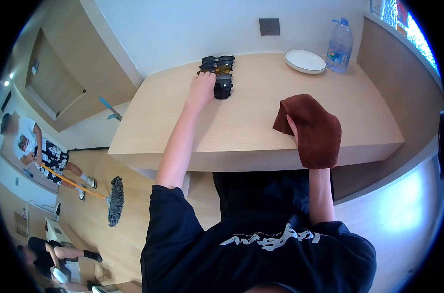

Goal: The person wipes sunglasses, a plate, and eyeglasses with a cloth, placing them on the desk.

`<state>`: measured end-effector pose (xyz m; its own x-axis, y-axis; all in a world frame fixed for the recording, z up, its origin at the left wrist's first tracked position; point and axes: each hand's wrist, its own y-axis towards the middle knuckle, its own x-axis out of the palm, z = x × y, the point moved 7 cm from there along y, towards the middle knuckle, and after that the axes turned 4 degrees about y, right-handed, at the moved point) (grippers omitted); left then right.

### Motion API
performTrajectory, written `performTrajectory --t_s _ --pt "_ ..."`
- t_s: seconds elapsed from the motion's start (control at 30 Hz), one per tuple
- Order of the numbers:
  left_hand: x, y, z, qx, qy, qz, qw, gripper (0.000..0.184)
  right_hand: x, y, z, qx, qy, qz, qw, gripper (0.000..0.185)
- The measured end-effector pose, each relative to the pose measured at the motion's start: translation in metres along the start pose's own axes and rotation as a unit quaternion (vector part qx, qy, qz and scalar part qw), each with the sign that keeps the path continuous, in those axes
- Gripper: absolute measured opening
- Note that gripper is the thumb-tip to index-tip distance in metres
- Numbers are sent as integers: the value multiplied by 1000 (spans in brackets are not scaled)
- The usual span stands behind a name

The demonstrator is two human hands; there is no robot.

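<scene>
On the light wood desktop [251,112], several pairs of sunglasses [223,80] lie close together in a row running from front to back. My left hand [201,89] is at the left side of this row, its fingers curled over one of the middle pairs; the fingertips are partly hidden among the frames. A brown cloth [320,129] hangs over my right hand [293,128], which holds it above the desk's front edge. Only the thumb side and wrist of that hand show, and the other fingers are covered by the cloth.
At the back right stand a white plate [306,62] and a clear plastic bottle [340,46]. A wooden side panel [402,73] borders the desk on the right. To the left, a person [33,141] holds a mop [115,201]; another person [51,256] sits lower down.
</scene>
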<state>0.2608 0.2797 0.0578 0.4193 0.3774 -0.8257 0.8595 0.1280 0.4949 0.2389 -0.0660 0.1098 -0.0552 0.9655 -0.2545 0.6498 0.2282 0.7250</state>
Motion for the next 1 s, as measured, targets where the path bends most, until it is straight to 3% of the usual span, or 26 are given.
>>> performTrajectory --t_s 0.1,0.2,0.3,0.37,0.4,0.47,0.5,0.6,0.63,0.67,0.77,0.8,0.83,0.9,1.0 --pt "4 -9 -6 -38 51 -66 996 18 12 -2 21 68 241 -69 966 13" --pt "-14 -18 3 -2 37 -49 998 14 19 -4 30 107 333 -98 932 6" --pt "-74 -42 32 21 -61 16 998 15 23 -5 34 134 393 -115 902 2" --pt "-101 -66 45 -98 -284 -13 954 15 28 -9 34 152 427 -135 881 6" --pt "-107 -78 57 -96 -286 -17 953 15 32 -12 33 163 451 -148 865 7" --pt "-118 -97 86 -78 -523 -11 849 13 39 -19 29 191 480 -164 840 10" --pt "-127 -107 104 -90 -560 -40 823 13 44 -24 26 210 484 -158 835 12" --pt "-122 -123 136 -114 -587 31 801 12 57 -43 24 275 454 -77 844 19" --pt "-122 -127 139 -116 -568 68 812 13 61 -45 21 263 455 -66 848 21" --pt "-124 -130 138 -119 -548 106 821 13 62 -39 14 172 462 -95 865 20" --pt "-133 -146 129 -134 -467 152 861 13 63 -40 25 148 421 -120 887 23" --pt "-133 -147 126 -135 -466 153 861 13 72 -43 39 119 412 -190 883 24" --pt "-130 -151 120 -155 -497 144 841 13 70 -44 31 120 412 -192 883 24" --pt "-124 -160 111 -196 -556 125 798 13 65 -47 17 207 501 -150 827 16" --pt "-121 -166 112 -213 -586 90 777 12 73 -50 13 218 485 -87 842 17"
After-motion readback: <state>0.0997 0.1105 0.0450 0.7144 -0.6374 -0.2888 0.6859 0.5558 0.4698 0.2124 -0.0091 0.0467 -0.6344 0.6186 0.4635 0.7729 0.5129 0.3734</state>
